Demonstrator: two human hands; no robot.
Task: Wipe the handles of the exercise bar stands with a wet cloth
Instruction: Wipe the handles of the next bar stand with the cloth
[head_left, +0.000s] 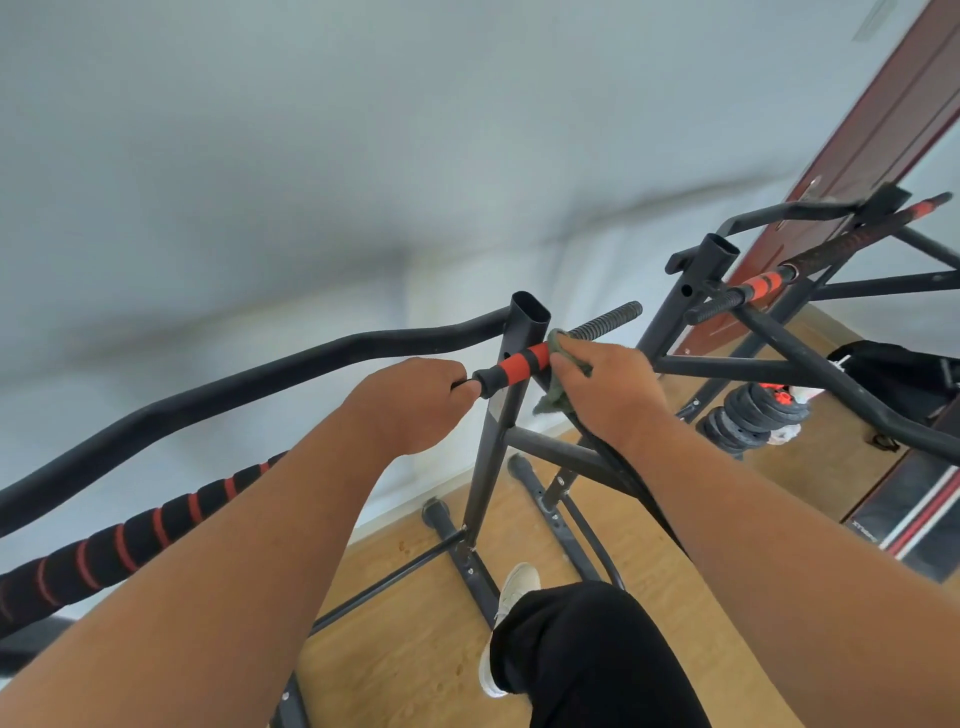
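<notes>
the orange-and-black foam handle (511, 366) on the near stand (488, 431) is the one being wiped: it juts out just below the open top of the stand's upright tube, and a grey-green cloth (558, 374) is wrapped against its far end where the orange foam gives way to a bare threaded rod (608, 319). the cloth is held by the right hand (602, 395), fingers curled over it and the bar together, with a limp tail of fabric hanging below the palm. the near tip of the handle is steadied by the left hand (415, 402), closed in a fist around the thin bar end just beside the black end cap. the step in hand is judged to be the wiping of this first handle, with the task far from done; next, a firm sliding stroke along the foam toward the left hand seems called for, with the cloth turned round the grip so its underside is reached, and the second handle (763, 286) on the far stand (691, 312), well apart to the right, appears untouched. the foam looks soft and slightly ribbed, banded in matte orange and black; the frames are smooth painted steel tube, oval at the open top. a longer black padded bar with thin red rings (119, 545) lies across the lower left corner. black weight plates (748, 421) rest on the pale wood floor (415, 623) beyond, near a dark red door (872, 130).
</notes>
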